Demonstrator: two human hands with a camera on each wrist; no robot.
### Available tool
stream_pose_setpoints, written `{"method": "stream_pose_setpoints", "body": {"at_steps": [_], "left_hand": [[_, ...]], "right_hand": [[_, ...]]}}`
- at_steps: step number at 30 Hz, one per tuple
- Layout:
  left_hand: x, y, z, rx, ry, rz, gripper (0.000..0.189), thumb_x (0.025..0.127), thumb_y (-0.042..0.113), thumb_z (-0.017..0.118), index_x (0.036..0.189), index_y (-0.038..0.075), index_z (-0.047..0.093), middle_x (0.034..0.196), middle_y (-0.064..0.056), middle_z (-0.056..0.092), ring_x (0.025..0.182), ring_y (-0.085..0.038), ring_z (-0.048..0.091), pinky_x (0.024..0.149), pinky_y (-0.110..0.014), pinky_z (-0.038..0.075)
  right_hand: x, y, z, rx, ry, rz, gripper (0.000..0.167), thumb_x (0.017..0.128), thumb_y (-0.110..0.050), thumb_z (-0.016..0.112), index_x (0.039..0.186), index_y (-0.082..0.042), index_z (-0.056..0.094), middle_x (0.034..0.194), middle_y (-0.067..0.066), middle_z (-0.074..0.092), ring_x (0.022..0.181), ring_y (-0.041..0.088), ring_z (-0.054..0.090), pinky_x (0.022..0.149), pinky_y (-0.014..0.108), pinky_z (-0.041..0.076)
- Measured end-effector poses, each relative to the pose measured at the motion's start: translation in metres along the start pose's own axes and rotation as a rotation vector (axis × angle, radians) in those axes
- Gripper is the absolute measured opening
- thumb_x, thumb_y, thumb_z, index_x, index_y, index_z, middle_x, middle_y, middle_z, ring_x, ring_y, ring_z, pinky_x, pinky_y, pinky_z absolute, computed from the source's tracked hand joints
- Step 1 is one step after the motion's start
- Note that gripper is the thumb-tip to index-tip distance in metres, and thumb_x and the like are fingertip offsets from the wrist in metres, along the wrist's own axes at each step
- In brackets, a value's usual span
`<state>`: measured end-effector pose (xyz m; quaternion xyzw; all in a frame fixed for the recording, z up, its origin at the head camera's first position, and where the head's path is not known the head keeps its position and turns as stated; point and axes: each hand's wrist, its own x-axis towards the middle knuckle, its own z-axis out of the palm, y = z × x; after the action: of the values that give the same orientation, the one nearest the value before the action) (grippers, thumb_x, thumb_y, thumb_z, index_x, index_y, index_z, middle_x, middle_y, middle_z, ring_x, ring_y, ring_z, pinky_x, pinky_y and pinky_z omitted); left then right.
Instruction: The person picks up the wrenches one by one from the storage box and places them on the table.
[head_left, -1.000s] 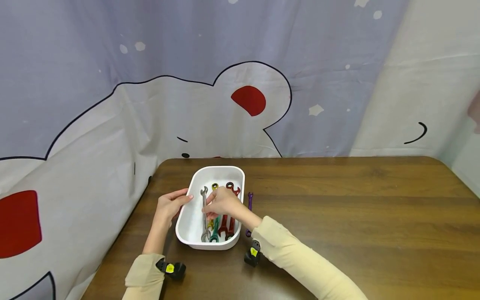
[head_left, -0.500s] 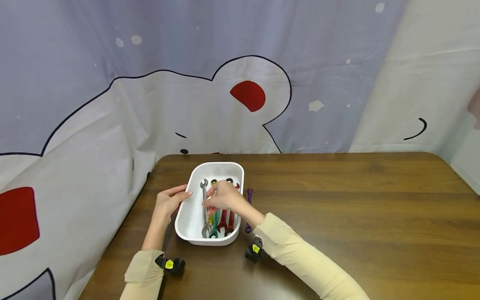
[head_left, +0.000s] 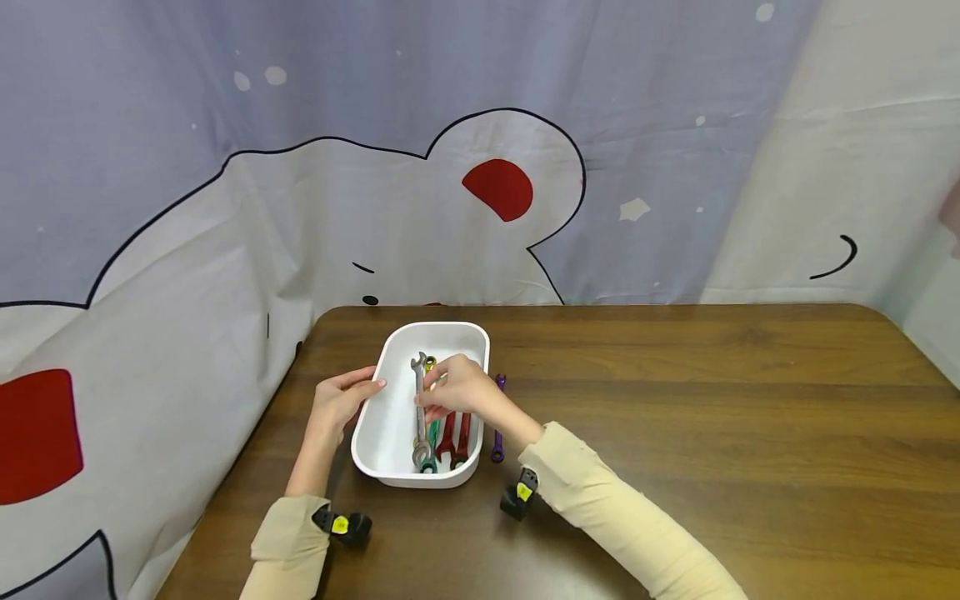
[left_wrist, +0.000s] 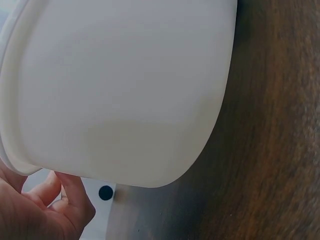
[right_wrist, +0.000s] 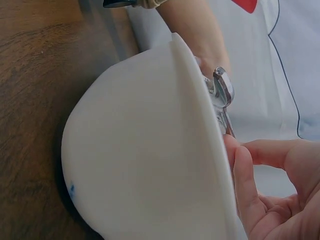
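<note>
My left hand (head_left: 335, 406) grips the left rim of a white plastic bin (head_left: 384, 433), thumb over the edge and fingers outside. Inside the bin, my right hand (head_left: 463, 390) pinches a silver combination wrench (head_left: 420, 421) near its middle between thumb and fingers. The right wrist view shows the wrench's shiny end (right_wrist: 225, 89) rising above the bin's rim. Beside it lie a green wrench (head_left: 433, 435), two red wrenches (head_left: 447, 435) and a yellow one (head_left: 431, 363), all partly covered by my right hand or the silver wrench.
A purple wrench (head_left: 498, 425) lies on the brown wooden table (head_left: 675, 400) just right of the bin, close under my right forearm. A patterned curtain (head_left: 337, 217) hangs along the table's back and left edges.
My right hand has shifted a little to the right with the silver wrench, which now overlaps the yellow and green wrenches. My left hand has stayed at the bin's rim.
</note>
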<state>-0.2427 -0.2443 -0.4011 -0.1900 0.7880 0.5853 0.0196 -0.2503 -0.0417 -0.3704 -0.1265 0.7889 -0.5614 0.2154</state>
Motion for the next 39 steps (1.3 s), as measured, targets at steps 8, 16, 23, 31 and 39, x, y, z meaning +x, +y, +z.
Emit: {"method": "stream_pose_setpoints", "body": {"at_steps": [8,16,23,31,39], "left_hand": [[0.0,0.0,0.0,0.009,-0.002,0.003,0.048,0.086,0.017,0.071,0.13,0.0,0.058,0.108,-0.008,0.071,0.077,-0.003,0.062,0.066,-0.018,0.052],[-0.002,0.004,-0.001,0.022,0.002,0.015,0.048,0.086,0.017,0.071,0.129,0.0,0.059,0.102,-0.005,0.072,0.075,-0.002,0.061,0.064,-0.018,0.052],[-0.002,0.004,0.001,0.05,0.021,0.017,0.045,0.087,0.018,0.07,0.128,0.0,0.06,0.106,-0.009,0.071,0.077,-0.003,0.062,0.064,-0.017,0.051],[-0.005,0.002,0.004,0.049,0.039,0.049,0.042,0.09,0.02,0.068,0.126,0.0,0.061,0.113,-0.013,0.069,0.082,-0.005,0.063,0.066,-0.017,0.051],[-0.006,0.002,0.004,0.049,0.022,0.022,0.041,0.094,0.021,0.062,0.13,0.003,0.059,0.133,-0.021,0.057,0.093,-0.011,0.062,0.069,-0.018,0.051]], "right_hand": [[-0.006,0.0,-0.009,0.013,0.003,0.004,0.019,0.082,-0.004,0.072,0.095,0.005,0.061,0.062,0.013,0.069,0.048,0.009,0.063,0.075,0.044,0.057],[-0.01,0.0,-0.014,0.037,-0.004,-0.013,0.019,0.083,-0.003,0.07,0.096,0.005,0.06,0.058,0.006,0.065,0.048,0.008,0.062,0.073,0.044,0.058],[-0.012,0.003,-0.016,0.047,0.002,-0.021,0.02,0.082,-0.003,0.07,0.096,0.007,0.061,0.061,0.011,0.067,0.049,0.01,0.063,0.066,0.037,0.059],[-0.016,0.005,-0.024,0.038,0.024,-0.005,0.02,0.082,-0.005,0.072,0.096,0.005,0.062,0.059,0.005,0.064,0.051,0.013,0.065,0.073,0.044,0.057],[-0.019,0.006,-0.028,0.061,0.012,-0.006,0.016,0.082,-0.001,0.071,0.093,0.006,0.061,0.057,0.003,0.063,0.047,0.009,0.062,0.064,0.035,0.059]]}}
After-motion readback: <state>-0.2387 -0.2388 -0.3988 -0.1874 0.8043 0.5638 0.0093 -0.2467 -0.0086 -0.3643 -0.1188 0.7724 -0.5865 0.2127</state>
